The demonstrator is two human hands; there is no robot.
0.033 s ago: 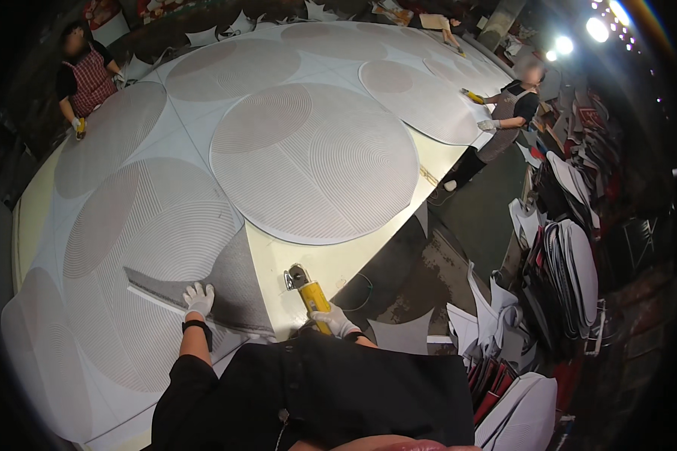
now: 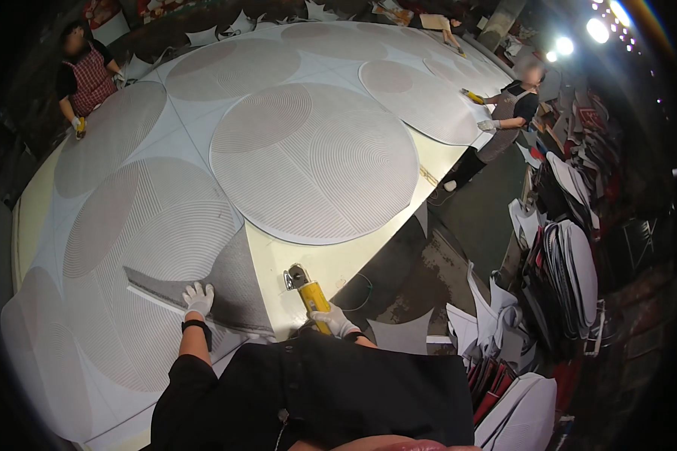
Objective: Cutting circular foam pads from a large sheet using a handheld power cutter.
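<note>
Big cutting table [image 2: 368,259], pale yellow top, fills most of the frame. Covered with grey round mats in ribbed spiral pattern.

Left hand [image 2: 198,298], white glove, black wristband, lower left of centre: fingers spread wide and flat, pressing on a grey offcut strip [image 2: 226,282] that lies at the edge of a large round mat [image 2: 139,248].

Right hand [image 2: 334,321], white glove, lower centre: closed around the yellow handle of a handheld cutter [image 2: 305,289]. Its metal head points up-frame and rests on bare tabletop just right of the offcut.

Another round mat [image 2: 314,161] lies mid-frame, well apart from both hands.

Upper left: a person in a checked apron [image 2: 86,75] at the table's edge. Upper right: a second person [image 2: 515,113] leaning over the table, gloved. Right side: stacks of cut pieces [image 2: 572,270] on the floor.
</note>
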